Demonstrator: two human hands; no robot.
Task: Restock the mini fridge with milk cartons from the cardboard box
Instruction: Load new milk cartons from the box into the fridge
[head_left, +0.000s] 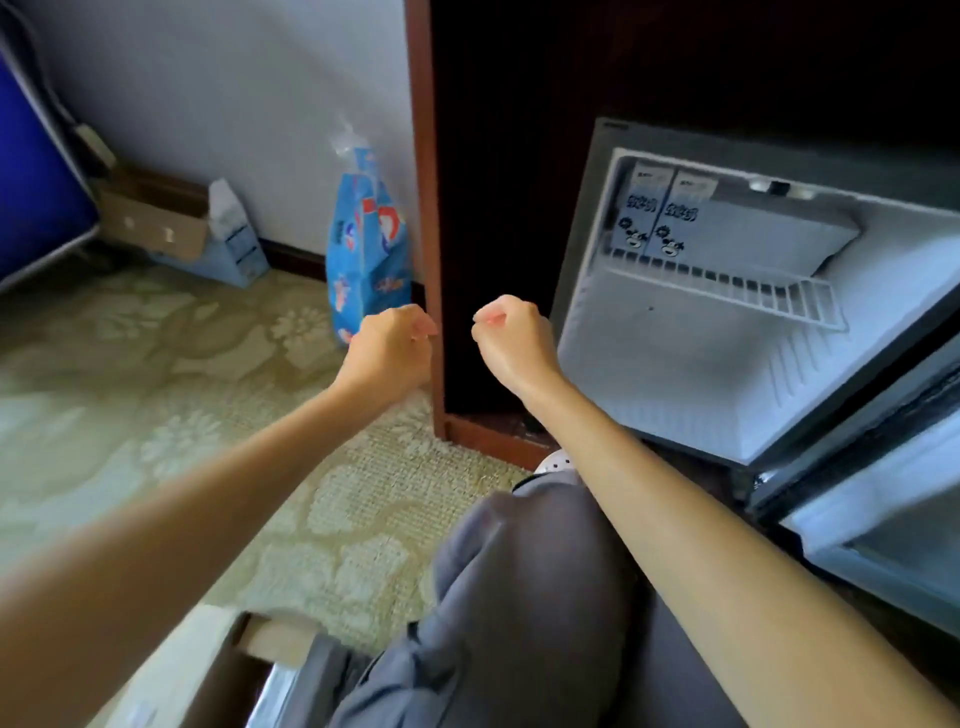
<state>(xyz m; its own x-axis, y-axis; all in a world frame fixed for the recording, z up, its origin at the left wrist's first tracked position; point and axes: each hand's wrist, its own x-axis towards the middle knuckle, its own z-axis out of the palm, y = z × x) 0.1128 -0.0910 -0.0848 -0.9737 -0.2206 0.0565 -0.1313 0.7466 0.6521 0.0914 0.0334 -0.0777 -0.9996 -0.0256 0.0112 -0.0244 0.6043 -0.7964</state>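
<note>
The mini fridge (675, 374) stands open inside a dark wooden cabinet at the right. Two milk cartons (655, 215) with cartoon cow faces stand side by side at the left end of its white wire shelf (727, 288). The cardboard box (208, 670) shows only its open edge at the bottom left, beside my knee. My left hand (392, 343) and my right hand (511, 335) hang in the air in front of the cabinet's wooden post, fingers curled, holding nothing. Both are left of the fridge opening.
The fridge door (872, 519) lies swung open at the lower right. A blue plastic bag (366, 249) leans against the wall by the cabinet post (426, 208). Another cardboard box (156, 223) and a pale blue carton (234, 244) sit further left. Patterned carpet (156, 389) covers the floor.
</note>
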